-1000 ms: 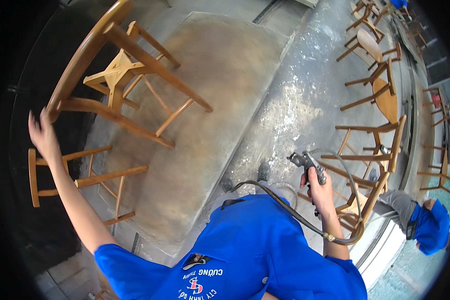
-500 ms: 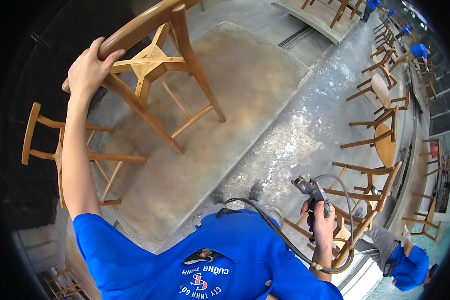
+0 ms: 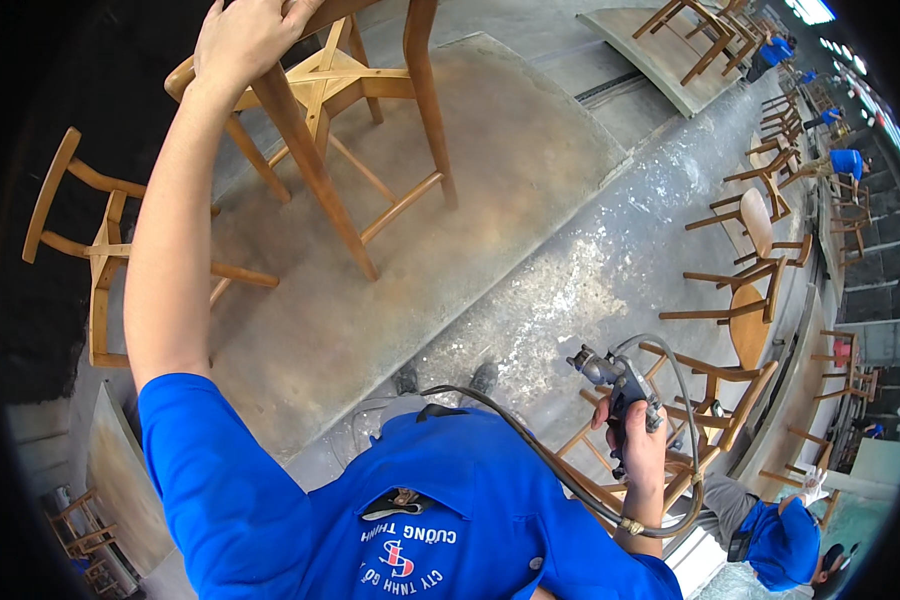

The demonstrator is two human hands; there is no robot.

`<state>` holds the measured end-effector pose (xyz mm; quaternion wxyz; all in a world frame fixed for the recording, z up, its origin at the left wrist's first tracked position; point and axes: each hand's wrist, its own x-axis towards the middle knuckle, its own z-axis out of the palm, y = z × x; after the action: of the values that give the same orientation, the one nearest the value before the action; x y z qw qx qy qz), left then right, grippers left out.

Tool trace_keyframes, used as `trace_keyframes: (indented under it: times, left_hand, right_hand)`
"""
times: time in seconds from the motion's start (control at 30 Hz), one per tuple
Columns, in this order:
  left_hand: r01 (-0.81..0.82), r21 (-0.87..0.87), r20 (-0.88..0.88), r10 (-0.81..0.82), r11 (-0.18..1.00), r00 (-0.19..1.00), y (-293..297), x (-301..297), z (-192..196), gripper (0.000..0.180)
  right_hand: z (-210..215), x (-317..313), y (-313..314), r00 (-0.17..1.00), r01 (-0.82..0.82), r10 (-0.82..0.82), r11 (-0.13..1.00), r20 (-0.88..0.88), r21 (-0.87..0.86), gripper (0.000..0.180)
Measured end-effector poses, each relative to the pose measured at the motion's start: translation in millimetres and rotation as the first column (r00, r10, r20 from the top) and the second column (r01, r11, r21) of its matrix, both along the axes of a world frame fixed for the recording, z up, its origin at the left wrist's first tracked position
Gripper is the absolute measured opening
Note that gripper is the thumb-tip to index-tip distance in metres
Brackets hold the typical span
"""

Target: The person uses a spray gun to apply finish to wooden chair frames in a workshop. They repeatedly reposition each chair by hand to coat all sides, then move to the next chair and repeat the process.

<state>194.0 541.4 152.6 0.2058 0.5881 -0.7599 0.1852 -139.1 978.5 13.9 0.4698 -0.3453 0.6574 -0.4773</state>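
My left arm reaches far forward. At the top edge of the view my left hand (image 3: 245, 42) is closed over the rail of a brown wooden chair (image 3: 425, 110), with the fingertips partly cut off by the frame. The chair stands on a stained flat platform (image 3: 490, 160), its pale crossed braces showing between the legs. In my right hand (image 3: 642, 445), held low at my right side, is a dark spray gun (image 3: 625, 390) with its nozzle pointing forward and left. A hose (image 3: 695, 440) loops from the gun past my wrist and across my body.
Left of my forearm stands another wooden chair (image 3: 100, 250). A line of chairs (image 3: 750, 320) runs along the right, the closest beside the spray gun. A person in blue (image 3: 785, 540) is at the lower right, with others farther off. Another platform (image 3: 660, 50) bears chairs at the back.
My left hand and the chair rail have moved farther forward and a little right, toward the top edge. The view has shifted slightly. The spray gun stays in my right hand at nearly the same place.
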Motion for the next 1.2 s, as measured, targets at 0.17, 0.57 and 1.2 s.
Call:
trace_keyframes:
  times: [0.17, 0.57, 1.2]
  left_hand:
    - [0.023, -0.064, 0.035, -0.021, 0.998, 0.999, 2, -5, 1, 0.053]
    - [-0.024, -0.058, -0.006, 0.023, 0.998, 1.0, -13, -24, 2, 0.055]
    - [-0.014, -0.112, 0.086, 0.024, 0.994, 0.996, -16, -37, -3, 0.056]
  right_hand:
    - [-6, -1, -23, 0.996, -0.015, 0.015, 1.0, -0.088, -0.004, 0.058]
    - [-38, 35, -186, 0.995, -0.1, 0.1, 0.98, -0.006, -0.17, 0.034]
    - [-59, -36, -38, 0.978, -0.186, 0.185, 0.983, -0.092, 0.007, 0.064]
